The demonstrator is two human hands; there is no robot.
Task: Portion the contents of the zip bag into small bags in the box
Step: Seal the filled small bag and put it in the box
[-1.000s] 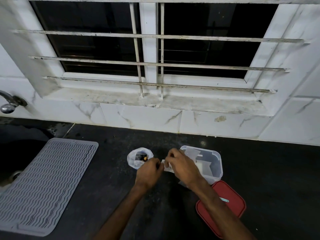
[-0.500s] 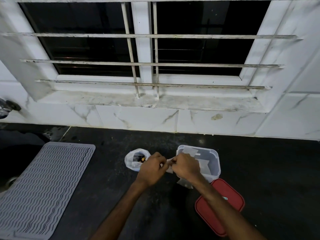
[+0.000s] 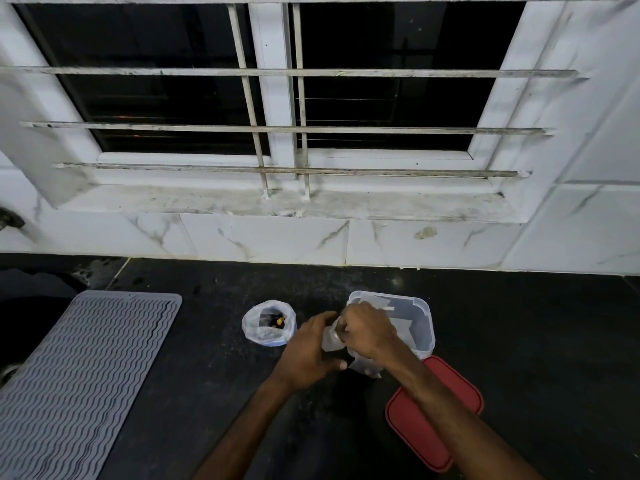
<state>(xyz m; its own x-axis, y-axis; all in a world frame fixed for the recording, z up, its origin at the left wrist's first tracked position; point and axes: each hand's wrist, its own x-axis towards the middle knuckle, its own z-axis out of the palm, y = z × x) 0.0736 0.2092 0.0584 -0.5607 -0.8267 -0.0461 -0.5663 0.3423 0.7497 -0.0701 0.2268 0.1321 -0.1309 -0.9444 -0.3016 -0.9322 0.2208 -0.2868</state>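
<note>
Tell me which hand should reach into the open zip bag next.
Left, probably. The left hand sits right beside the zip bag, while the right hand is on the box side, pinching the small bag, and could hold it alone.

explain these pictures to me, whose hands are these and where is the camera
There is no machine: a person wears one camera on the head, which took every picture, so you look down on their two bare hands. The left hand and right hand both pinch a small clear bag. On the black counter stand an open zip bag with dark and yellow bits inside, a clear box with clear plastic pieces in it, a red lid beside it, and a grey ribbed mat at the left.
</note>
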